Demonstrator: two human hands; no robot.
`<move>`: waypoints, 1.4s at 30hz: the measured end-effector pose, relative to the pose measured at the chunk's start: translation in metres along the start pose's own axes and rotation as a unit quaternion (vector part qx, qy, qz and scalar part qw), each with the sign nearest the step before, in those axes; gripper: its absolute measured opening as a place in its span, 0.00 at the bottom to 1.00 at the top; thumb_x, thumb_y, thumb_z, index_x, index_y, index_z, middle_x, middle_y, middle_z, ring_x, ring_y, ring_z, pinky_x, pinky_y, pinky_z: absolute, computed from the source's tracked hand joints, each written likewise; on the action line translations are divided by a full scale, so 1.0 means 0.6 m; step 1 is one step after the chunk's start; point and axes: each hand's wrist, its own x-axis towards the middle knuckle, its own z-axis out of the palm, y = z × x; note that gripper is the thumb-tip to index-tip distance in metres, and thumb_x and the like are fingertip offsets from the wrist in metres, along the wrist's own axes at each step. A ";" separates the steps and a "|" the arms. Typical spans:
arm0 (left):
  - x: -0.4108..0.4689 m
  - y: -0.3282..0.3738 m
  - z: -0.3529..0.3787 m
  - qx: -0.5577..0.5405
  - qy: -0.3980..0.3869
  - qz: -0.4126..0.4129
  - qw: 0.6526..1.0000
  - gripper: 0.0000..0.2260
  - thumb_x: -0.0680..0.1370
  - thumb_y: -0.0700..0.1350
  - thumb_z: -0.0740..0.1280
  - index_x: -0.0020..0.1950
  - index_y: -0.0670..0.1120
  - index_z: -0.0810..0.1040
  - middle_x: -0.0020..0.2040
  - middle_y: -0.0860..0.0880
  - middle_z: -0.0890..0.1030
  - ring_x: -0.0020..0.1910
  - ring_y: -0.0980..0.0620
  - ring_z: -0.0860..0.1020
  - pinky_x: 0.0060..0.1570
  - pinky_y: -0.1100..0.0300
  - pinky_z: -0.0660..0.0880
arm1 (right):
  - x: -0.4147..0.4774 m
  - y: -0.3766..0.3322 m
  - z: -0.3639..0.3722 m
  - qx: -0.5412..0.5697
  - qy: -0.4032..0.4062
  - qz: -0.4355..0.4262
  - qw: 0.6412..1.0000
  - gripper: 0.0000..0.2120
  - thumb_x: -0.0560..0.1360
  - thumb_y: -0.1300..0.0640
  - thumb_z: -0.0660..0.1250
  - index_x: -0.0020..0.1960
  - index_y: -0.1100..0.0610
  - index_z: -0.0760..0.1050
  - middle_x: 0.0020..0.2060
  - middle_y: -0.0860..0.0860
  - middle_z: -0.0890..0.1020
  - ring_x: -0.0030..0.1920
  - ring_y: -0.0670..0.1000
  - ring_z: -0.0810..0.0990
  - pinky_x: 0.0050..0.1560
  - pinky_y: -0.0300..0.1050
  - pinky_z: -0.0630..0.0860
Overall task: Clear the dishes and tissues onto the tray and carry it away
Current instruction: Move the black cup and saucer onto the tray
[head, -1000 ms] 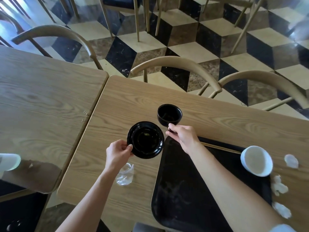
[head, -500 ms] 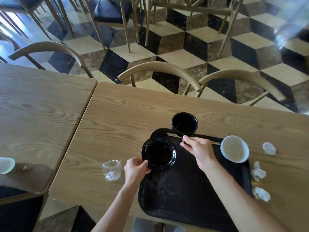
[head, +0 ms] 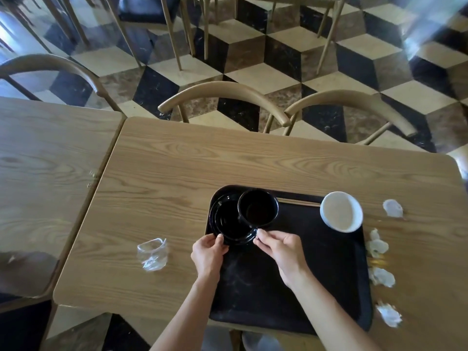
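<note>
Head view: black tray [head: 291, 282] sits on the wooden counter [head: 177, 173], near edge of the tray at the counter's front edge. Black plate [head: 228, 221] lies in the tray's far-left corner. Black bowl [head: 257, 207] is upright, overlapping the plate's right side; can't tell if it rests on the plate or just above it.

Left hand [head: 209, 252]: thumb and fingers pinching the plate's near-left rim, so grasping the plate. Right hand [head: 278, 247]: fingertips at the plate's near-right rim, right below the bowl; fingers curled, but can't tell if it's gripping anything or just touching.

Chopsticks [head: 297, 201] lie along the tray's far edge, right of the bowl. White bowl [head: 341, 211] sits in the tray's far-right corner, tilted, overhanging the rim.

Crumpled tissues on the counter, off the tray to the right: one far [head: 392, 208], a cluster just beside the tray's right edge [head: 377, 245], one further down [head: 382, 276], one near the front [head: 388, 315].

Crushed clear plastic cup [head: 152, 254] on the counter, left of the tray, apart from it.
</note>
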 end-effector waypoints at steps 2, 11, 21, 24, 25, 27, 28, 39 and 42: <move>0.004 0.001 0.003 -0.011 -0.003 -0.003 1.000 0.14 0.77 0.42 0.73 0.61 0.38 0.80 0.43 0.47 0.86 0.37 0.51 0.87 0.42 0.61 0.82 | -0.002 0.019 0.013 -0.009 -0.006 0.009 1.000 0.05 0.74 0.64 0.74 0.46 0.67 0.85 0.42 0.61 0.87 0.48 0.56 0.87 0.60 0.51 0.80; 0.018 -0.006 -0.002 -0.014 -0.046 -0.024 0.999 0.14 0.78 0.38 0.71 0.63 0.35 0.79 0.48 0.40 0.85 0.40 0.49 0.87 0.45 0.55 0.84 | 0.006 0.072 0.065 -0.011 0.002 0.035 0.999 0.05 0.75 0.62 0.74 0.47 0.63 0.86 0.42 0.59 0.88 0.48 0.54 0.87 0.58 0.48 0.81; 0.021 -0.007 -0.002 -0.033 -0.049 -0.047 0.997 0.14 0.77 0.38 0.72 0.61 0.35 0.80 0.47 0.40 0.86 0.41 0.48 0.87 0.46 0.53 0.84 | 0.023 0.072 0.076 -0.120 -0.038 0.033 0.991 0.05 0.73 0.56 0.75 0.41 0.57 0.87 0.43 0.56 0.88 0.49 0.55 0.87 0.59 0.54 0.80; 0.022 -0.004 -0.002 -0.036 -0.051 -0.051 0.997 0.13 0.77 0.38 0.72 0.61 0.35 0.80 0.46 0.40 0.86 0.40 0.47 0.87 0.46 0.53 0.84 | 0.026 0.071 0.073 -0.136 -0.030 0.038 0.990 0.04 0.72 0.55 0.76 0.40 0.54 0.88 0.42 0.55 0.88 0.50 0.55 0.87 0.60 0.55 0.80; 0.022 -0.004 -0.002 -0.038 -0.051 -0.053 0.997 0.14 0.77 0.38 0.72 0.61 0.35 0.80 0.47 0.40 0.86 0.40 0.47 0.87 0.46 0.53 0.84 | 0.027 0.071 0.072 -0.136 -0.023 0.036 0.990 0.04 0.72 0.54 0.76 0.40 0.53 0.88 0.41 0.55 0.88 0.50 0.55 0.87 0.61 0.55 0.80; 0.022 -0.003 -0.002 -0.040 -0.051 -0.056 0.996 0.14 0.77 0.38 0.73 0.61 0.35 0.79 0.47 0.39 0.86 0.41 0.47 0.87 0.47 0.52 0.84 | 0.028 0.070 0.072 -0.141 -0.011 0.030 0.989 0.04 0.71 0.54 0.76 0.38 0.50 0.87 0.41 0.54 0.88 0.50 0.56 0.87 0.60 0.56 0.80; 0.022 -0.002 -0.002 -0.042 -0.053 -0.056 0.996 0.14 0.77 0.38 0.73 0.62 0.35 0.79 0.48 0.39 0.86 0.41 0.47 0.87 0.47 0.52 0.84 | 0.028 0.070 0.073 -0.145 -0.006 0.027 0.989 0.05 0.71 0.53 0.76 0.37 0.49 0.87 0.40 0.54 0.88 0.50 0.56 0.87 0.60 0.56 0.80; 0.020 -0.001 -0.001 -0.031 -0.063 -0.045 0.997 0.08 0.78 0.37 0.72 0.56 0.38 0.80 0.45 0.41 0.86 0.41 0.47 0.87 0.49 0.51 0.84 | 0.027 0.071 0.077 -0.161 0.019 0.023 0.987 0.08 0.71 0.52 0.75 0.33 0.44 0.85 0.37 0.49 0.88 0.47 0.52 0.87 0.58 0.54 0.81; 0.014 -0.002 0.000 -0.016 -0.067 -0.039 0.997 0.02 0.78 0.36 0.71 0.49 0.41 0.81 0.44 0.41 0.86 0.40 0.48 0.87 0.47 0.52 0.84 | 0.022 0.075 0.072 -0.160 0.026 0.027 0.986 0.10 0.71 0.53 0.76 0.32 0.45 0.85 0.37 0.49 0.88 0.46 0.50 0.87 0.57 0.52 0.81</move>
